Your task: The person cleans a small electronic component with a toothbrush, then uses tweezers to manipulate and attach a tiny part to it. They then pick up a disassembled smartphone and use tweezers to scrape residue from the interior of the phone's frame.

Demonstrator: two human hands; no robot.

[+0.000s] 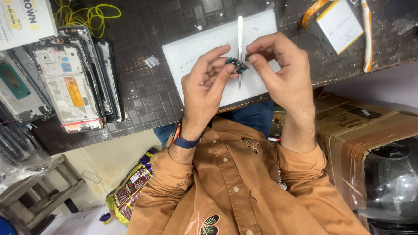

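Board [237, 65], a small blue-green circuit piece, sits pinched between both hands above a white mat [191, 48] on the dark bench [148, 95]. Left hand [203, 89] holds it from the left, thumb and forefinger closed narrowly on its end, the other fingers curled loosely behind. Right hand [278, 72] meets it from the right, fingertips closed on the board's other end, and metal tweezers [240, 48] stand upright between the two hands, just behind the board; whether the right hand also grips the tweezers I cannot tell. A dark wristband [186, 142] circles the left wrist, and both arms come out of brown shirt sleeves [300, 159]. To the left on the bench lies a stack of phone frames [69, 87], with yellow wire [87, 15] coiled beyond them. At the far right rest a flat white battery [339, 24] and a white and orange toothbrush [367, 35]. Below the bench edge stands a cardboard box [361, 130], and a printed packet [130, 191] lies on the floor near a wooden stool [43, 196].
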